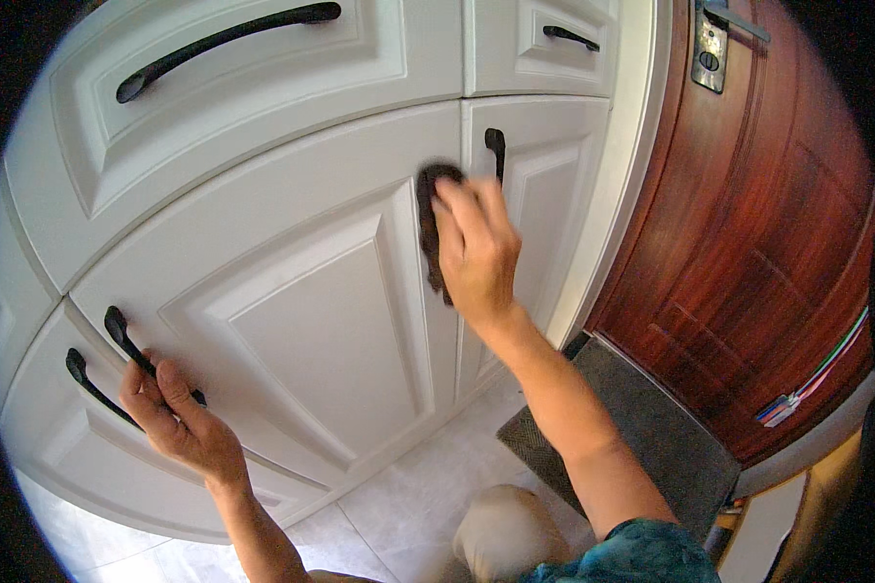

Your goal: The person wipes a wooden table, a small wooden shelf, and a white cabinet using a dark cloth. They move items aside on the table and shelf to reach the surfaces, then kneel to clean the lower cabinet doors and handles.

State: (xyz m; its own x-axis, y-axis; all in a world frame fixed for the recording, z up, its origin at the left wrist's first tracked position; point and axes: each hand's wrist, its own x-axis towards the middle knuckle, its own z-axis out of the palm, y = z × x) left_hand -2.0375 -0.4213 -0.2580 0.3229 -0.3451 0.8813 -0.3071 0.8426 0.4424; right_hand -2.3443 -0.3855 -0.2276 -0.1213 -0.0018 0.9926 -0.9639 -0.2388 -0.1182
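Note:
A dark cloth (432, 240) is bunched under the fingers of my right hand (477, 248). It lies against the white cabinet door (321, 328), near that door's upper right edge. My right hand is slightly blurred. Low on the left, my left hand (182, 415) grips the black bar handle (127, 339) of the same door, fingers wrapped around its middle. Another black handle (91, 386), on the neighbouring door, runs just left of my left hand. Close to my right hand is the narrow right door's black handle (496, 151), its lower part hidden behind my fingers.
Above are a wide drawer front with a black handle (226, 44) and a smaller drawer with its handle (571, 38). To the right stands a reddish wooden door (744, 240) with a metal lever. A dark mat (642, 408) lies on the grey tile floor (408, 503).

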